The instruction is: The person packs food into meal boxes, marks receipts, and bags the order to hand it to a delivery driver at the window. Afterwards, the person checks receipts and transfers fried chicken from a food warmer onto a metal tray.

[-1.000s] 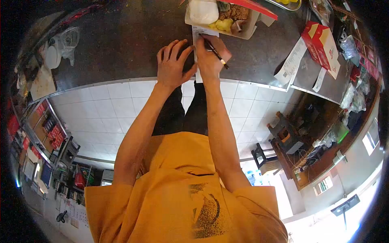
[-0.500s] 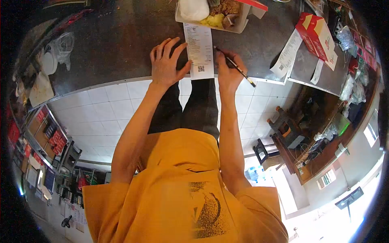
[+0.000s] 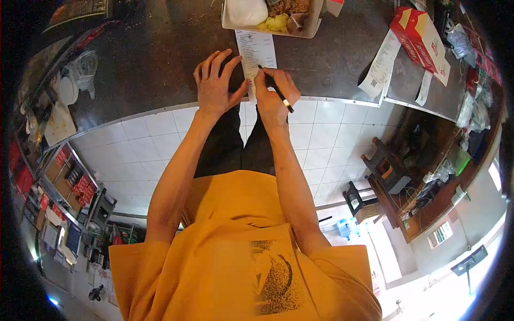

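Right hand (image 3: 272, 100) with pen (image 3: 279, 94) on printed receipt (image 3: 257, 49), left hand (image 3: 213, 84) flat beside it

Right hand: grasping the pen between thumb and fingers, other fingers curled; pen slants, tip at the receipt's surface, back end toward the wearer. Left hand: released, holding nothing, palm down on dark counter (image 3: 155, 64), fingers spread, thumb at the receipt's left edge; whether it presses the paper, can't tell. Receipt lies on the counter between the hands, running away from the wearer, lower part partly covered by the right hand. Open food box (image 3: 316, 22) just beyond the receipt's far end, ahead of both hands: white item (image 3: 246, 10), yellow food (image 3: 277, 23), brown pieces (image 3: 289, 7). Well right of the right hand: long paper slip (image 3: 383, 65), red-and-white carton (image 3: 419, 41), small slip (image 3: 424, 89). Far left of the left hand: clear plastic item (image 3: 85, 69), round white lid (image 3: 68, 90).
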### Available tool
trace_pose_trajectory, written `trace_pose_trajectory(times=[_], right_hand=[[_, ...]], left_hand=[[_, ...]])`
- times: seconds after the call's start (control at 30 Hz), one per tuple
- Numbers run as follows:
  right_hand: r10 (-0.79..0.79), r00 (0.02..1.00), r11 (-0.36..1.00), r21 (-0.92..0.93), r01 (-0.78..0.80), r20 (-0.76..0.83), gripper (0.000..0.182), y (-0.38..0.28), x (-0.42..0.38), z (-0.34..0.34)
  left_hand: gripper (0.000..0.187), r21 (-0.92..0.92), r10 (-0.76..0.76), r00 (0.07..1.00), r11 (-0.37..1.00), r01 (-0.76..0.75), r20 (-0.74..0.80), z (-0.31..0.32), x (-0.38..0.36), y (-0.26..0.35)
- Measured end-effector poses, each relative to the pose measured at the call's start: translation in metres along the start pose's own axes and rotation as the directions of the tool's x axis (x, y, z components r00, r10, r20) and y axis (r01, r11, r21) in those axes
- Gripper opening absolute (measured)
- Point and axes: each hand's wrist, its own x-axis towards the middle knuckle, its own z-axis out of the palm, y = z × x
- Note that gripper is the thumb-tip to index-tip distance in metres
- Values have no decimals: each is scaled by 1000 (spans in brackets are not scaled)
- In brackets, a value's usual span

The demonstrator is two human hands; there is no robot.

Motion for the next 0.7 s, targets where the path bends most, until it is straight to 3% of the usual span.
trace_pose_trajectory(times=[0.1,0.27,0.37,0.67,0.7], right_hand=[[47,999,999,9,-47,11,12,-1,-4,8],[-53,999,999,2,53,9,9,3,-2,9],[74,997,997,-13,-74,-23,8,3,5,3],[5,1000,1000,31,-4,-19,9,2,2,13],[75,997,997,33,-74,-34,9,3,2,9]], left_hand=[[62,-1,-2,1000,1000,2,2,-1,0,1],[64,-10,0,1000,1000,0,-7,-2,0,2],[65,2,-4,1000,1000,4,-2,1,0,1],[61,6,1,1000,1000,-1,-10,-1,1,1],[62,7,0,1000,1000,0,-7,-1,0,0]])
